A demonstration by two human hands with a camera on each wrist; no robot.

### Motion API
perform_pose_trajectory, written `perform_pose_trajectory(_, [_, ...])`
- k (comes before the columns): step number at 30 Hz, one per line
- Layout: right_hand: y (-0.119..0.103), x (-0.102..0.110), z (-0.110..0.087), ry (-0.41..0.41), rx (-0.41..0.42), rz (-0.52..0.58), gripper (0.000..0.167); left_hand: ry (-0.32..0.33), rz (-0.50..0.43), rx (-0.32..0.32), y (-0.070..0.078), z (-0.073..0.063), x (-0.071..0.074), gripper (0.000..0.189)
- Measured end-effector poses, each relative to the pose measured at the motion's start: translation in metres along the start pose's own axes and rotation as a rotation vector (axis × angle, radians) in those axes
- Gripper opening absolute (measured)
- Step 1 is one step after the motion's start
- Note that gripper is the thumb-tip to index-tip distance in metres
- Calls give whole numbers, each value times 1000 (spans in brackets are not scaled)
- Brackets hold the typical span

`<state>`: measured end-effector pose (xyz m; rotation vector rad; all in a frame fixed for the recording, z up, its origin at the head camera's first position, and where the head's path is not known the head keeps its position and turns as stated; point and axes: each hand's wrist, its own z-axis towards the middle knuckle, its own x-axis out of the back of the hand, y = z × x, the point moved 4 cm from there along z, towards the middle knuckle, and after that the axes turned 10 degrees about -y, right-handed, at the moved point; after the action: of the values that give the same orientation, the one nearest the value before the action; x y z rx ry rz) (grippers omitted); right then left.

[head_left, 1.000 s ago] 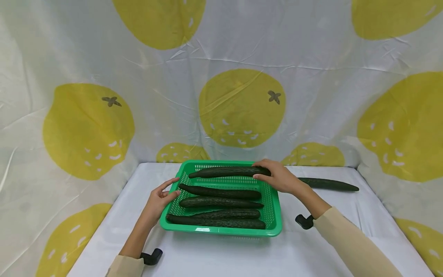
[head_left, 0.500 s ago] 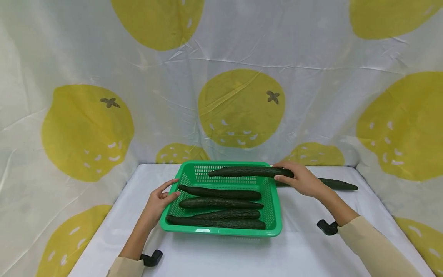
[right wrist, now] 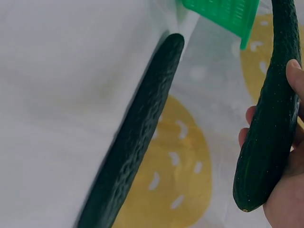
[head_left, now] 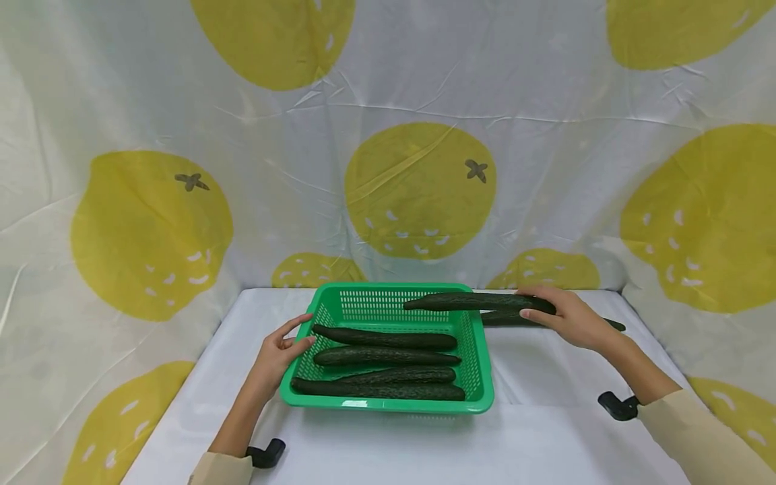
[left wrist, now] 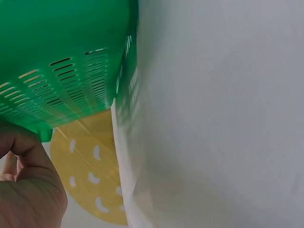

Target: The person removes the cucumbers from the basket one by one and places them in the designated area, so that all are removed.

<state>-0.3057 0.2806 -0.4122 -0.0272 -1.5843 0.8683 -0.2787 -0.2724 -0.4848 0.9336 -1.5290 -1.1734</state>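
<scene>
Basket [head_left: 388,405]: smooth, glossy plastic. Cucumbers [right wrist: 275,118]: bumpy skin. Backdrop [head_left: 545,168]: creased, slightly shiny cloth. Tabletop [head_left: 388,451]: perhaps cloth.

table cucumber [head_left: 503,319] overlapped, right grip [head_left: 566,316] seemingly part-hidden

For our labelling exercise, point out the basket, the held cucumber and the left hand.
Basket [head_left: 400,405], head view: front rim.
Held cucumber [right wrist: 272,116], right wrist view: middle of its body.
Left hand [head_left: 275,356], head view: its middle.

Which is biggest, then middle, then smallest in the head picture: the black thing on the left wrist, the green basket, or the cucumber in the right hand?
1. Green basket
2. Cucumber in the right hand
3. Black thing
</scene>
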Motion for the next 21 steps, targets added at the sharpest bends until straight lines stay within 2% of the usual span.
perform_pose_trajectory(16, [43, 30, -56, 41, -47, -67, 49, 1, -10, 2, 3, -1, 0, 59])
perform_pose_trajectory(21, [61, 36, -75, 48, -100, -93, 49, 13, -9, 2, 1, -1, -1, 58])
